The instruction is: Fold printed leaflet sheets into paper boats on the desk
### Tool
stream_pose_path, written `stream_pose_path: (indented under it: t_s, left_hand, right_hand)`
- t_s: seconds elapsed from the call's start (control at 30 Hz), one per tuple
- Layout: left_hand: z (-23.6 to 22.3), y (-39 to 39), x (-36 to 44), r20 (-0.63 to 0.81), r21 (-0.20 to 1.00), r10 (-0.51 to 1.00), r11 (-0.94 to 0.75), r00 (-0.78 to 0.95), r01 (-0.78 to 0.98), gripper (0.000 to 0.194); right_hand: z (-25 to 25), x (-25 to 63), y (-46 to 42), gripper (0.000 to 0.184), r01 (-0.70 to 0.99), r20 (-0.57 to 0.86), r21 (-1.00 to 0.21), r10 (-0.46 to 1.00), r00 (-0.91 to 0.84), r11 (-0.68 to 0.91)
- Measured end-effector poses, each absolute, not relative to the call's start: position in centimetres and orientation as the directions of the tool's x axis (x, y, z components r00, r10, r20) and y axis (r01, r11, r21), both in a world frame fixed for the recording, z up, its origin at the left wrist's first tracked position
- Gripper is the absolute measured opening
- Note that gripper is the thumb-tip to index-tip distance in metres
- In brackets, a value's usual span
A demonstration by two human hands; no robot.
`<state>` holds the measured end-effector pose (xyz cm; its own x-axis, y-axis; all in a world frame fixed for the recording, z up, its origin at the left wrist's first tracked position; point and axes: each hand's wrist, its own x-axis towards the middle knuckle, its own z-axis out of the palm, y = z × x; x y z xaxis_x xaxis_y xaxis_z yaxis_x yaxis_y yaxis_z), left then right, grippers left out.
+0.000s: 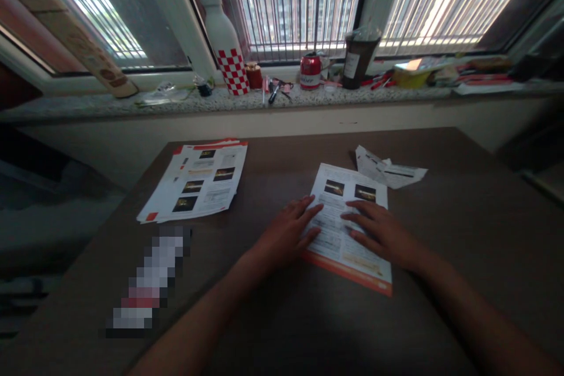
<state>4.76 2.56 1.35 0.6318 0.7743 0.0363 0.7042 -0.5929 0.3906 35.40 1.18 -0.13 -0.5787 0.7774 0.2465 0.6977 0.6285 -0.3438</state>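
Observation:
A printed sheet of paper (328,241) with small dark photos and an orange bottom band lies on the brown table, slightly turned. My left hand (293,226) rests at its left edge, fingers spread, fingertips on the page. On the right part of the sheet lies my right hand (379,229), its fingers apart and pointing left. Neither hand grips anything. Just behind the sheet's upper right corner sits a folded paper piece (390,171), creased into a pointed shape.
A stack of similar printed sheets (207,188) lies at the table's back left. Nearer me is a pixelated oblong item (147,282). The windowsill (176,107) holds a checkered white bottle (224,47), a red can (311,73), a dark cup (358,61) and assorted clutter.

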Motion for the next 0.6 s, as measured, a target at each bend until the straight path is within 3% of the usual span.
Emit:
stream_pose_path:
  t_s: [0.13,0.4,0.6]
  left_hand:
    - [-0.2,2.3,5.8,0.008,0.348,0.71,-0.662,0.704,0.664,0.06]
    - [-1.2,2.1,5.5,0.013,0.309,0.702,-0.68,0.712,0.665,0.061]
    - [-1.2,1.7,5.4,0.012,0.271,0.704,-0.686,0.71,0.676,0.061]
  right_hand:
    - [-0.1,35.8,1.8,0.041,0.735,0.261,-0.318,0.801,-0.539,0.599]
    - [0.9,37.5,5.1,0.047,0.921,0.471,-0.109,0.836,-0.283,0.373]
    - [1.8,38.6,7.5,0.048,0.961,0.463,0.051,0.846,-0.264,0.272]
